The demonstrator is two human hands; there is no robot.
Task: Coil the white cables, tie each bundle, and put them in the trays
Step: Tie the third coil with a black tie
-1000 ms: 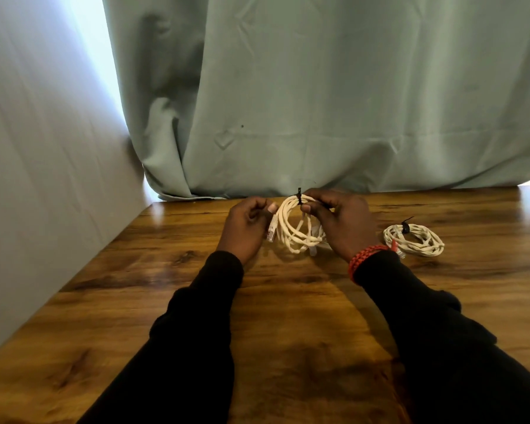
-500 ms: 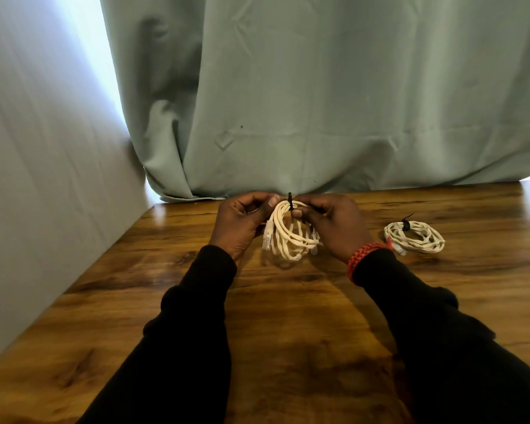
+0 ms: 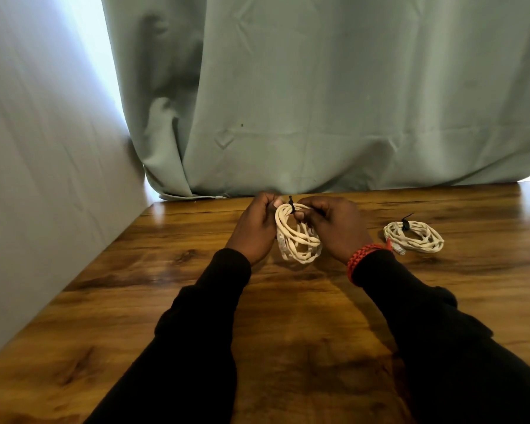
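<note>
While both hands (image 3: 300, 228) grip 1 coiled cable (image 3: 297, 240), another bundle (image 3: 413, 237) lies beside.

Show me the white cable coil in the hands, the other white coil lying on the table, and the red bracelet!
White cable coil in the hands (image 3: 299, 240), head view, on its hanging loops.
White cable coil lying on the wooden table (image 3: 414, 237), head view, on its near strands.
Red braided bracelet (image 3: 361, 259), head view, on the band at the right wrist.

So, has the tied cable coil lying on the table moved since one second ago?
No. The tied coil lies at the same spot on the table, right of the right hand.
</note>
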